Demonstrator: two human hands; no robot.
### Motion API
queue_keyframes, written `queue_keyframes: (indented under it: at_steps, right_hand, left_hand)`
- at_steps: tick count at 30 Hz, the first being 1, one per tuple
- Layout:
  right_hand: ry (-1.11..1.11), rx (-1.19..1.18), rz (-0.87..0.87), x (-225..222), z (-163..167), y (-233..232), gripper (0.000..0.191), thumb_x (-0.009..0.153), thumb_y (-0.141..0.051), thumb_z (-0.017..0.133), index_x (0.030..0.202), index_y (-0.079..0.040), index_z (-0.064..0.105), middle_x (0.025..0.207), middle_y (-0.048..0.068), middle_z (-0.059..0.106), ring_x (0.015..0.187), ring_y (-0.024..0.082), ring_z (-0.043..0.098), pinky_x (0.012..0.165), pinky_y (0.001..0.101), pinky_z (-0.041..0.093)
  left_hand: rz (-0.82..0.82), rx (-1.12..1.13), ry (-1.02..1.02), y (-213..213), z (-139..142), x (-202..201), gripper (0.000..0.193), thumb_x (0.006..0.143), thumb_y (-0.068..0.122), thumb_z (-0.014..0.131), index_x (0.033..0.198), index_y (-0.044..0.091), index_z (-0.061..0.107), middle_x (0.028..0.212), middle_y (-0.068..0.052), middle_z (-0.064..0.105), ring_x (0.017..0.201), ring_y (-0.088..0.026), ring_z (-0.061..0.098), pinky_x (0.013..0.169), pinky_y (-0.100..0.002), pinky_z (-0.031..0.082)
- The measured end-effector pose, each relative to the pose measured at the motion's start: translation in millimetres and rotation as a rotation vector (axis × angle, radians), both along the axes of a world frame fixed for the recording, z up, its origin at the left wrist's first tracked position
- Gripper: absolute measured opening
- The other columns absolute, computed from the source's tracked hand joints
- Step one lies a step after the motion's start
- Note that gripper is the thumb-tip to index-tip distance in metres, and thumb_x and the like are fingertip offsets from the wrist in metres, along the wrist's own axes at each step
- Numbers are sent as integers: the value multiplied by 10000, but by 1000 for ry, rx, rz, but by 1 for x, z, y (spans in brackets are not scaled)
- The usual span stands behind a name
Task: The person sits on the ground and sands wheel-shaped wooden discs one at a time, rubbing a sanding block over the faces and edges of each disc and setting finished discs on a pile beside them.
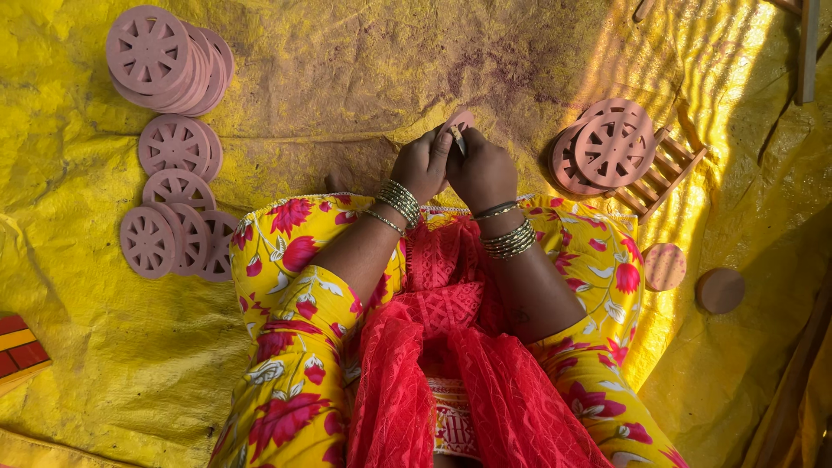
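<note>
A crinkled yellow tarpaulin [347, 61] covers the whole floor, stained dusty purple-brown through the middle. Sunlight falls across its right side in thin slanting stripes, while the lower right corner lies in shadow. A wooden strip [808, 48] runs along the upper right edge. At the far left edge sits a small red and yellow block [17, 347], partly cut off from view.

Both forearms reach forward from the lap, left hand [422, 165] and right hand [481, 171] pressed together knuckle to knuckle, fingers curled inward (fingertips mostly hidden), wrists bent slightly down, thumbs pinching at the top.
</note>
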State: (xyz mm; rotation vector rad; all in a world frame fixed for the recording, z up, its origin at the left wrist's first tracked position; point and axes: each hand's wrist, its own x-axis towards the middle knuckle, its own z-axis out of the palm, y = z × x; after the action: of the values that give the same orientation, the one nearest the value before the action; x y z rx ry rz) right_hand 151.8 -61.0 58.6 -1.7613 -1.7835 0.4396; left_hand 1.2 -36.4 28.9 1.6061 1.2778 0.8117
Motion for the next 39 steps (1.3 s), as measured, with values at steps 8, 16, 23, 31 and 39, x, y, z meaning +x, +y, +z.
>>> queue_keyframes:
  at_steps: [8,16,23,31,39]
  right_hand:
    - [1592,-379,-105,13,-10,8,107,1044,-118,596,1076,-51,673,791,63,700,621,157,650,549,280,510]
    - [959,-66,104,11,-7,10,274,950,-111,615,1220,-66,628,961,63,748,788,215,718,656,354,591]
    - [-41,-72,170,-2,1,-2,155,923,-239,750,951,-97,693,762,168,694,720,398,680,613,512,526]
    - [1125,-481,175,-6,5,-8,155,1068,-206,671,1044,-53,686,819,51,677,660,169,577,592,324,464]
    - [1374,-373,-22,5,2,-1,186,1020,-227,654,1132,-84,689,810,39,709,648,133,622,597,288,497]
  left_hand:
    - [74,-192,-519,3,-25,13,536,1108,463,429,1112,-15,672,882,-74,722,755,-167,677,660,-338,560]
    - [244,-12,-408,13,-36,0,617,1114,518,397,1197,-25,678,1054,-79,760,955,-163,696,828,-316,552]
    - [212,-281,-636,10,-40,4,556,1091,512,454,1169,18,696,908,-21,677,690,-63,548,578,-241,453]
    - [59,-520,-854,2,-19,-1,651,1038,608,456,1235,22,659,855,-24,671,611,-86,550,510,-256,444]
    - [205,-544,-1100,5,-6,-3,649,1003,571,443,1356,35,540,1116,-111,704,963,-210,714,771,-353,624]
